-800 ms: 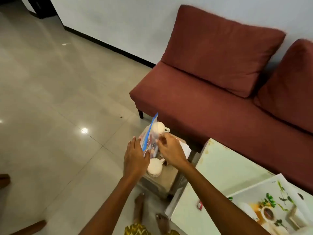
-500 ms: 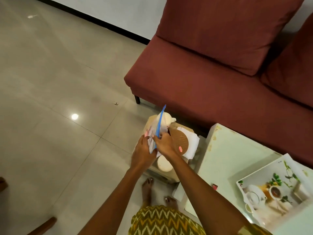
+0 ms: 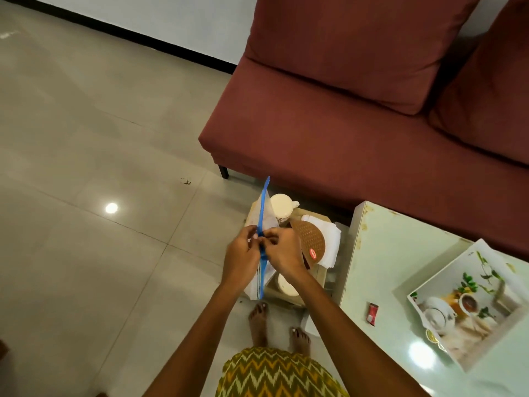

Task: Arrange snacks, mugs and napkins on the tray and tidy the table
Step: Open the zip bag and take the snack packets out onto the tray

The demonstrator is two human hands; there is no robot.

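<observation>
Both hands are on the zip bag point(image 3: 265, 217). The left hand point(image 3: 242, 253) and right hand point(image 3: 282, 253) each pinch the blue zip strip point(image 3: 261, 222) at about its middle, fingers curled tight on it. The bag is held upright over the little wooden stool point(image 3: 320, 277). I can't tell whether the zip is being opened or closed, and the contents are too blurry to call.

If it were me, I'd keep the pinches close together and work along the strip bit by bit, with the bag upright so nothing tips out.

The stool is crowded. One mug point(image 3: 280, 207) sits at the far edge by the sofa point(image 3: 343, 138), and a second mug point(image 3: 286, 285) sits right under the right wrist. A brown disc point(image 3: 310, 237) lies on the napkins point(image 3: 332, 239), just beside the right hand. I reckon an elbow dip could easily knock that near mug.

There's plenty of open floor to the left. The table point(image 3: 380, 253) on the right has bare top between the red packet point(image 3: 372, 310) and the tray point(image 3: 446, 267). The tray lies at an angle, well apart from the stool, so it's a fair carry over.
</observation>
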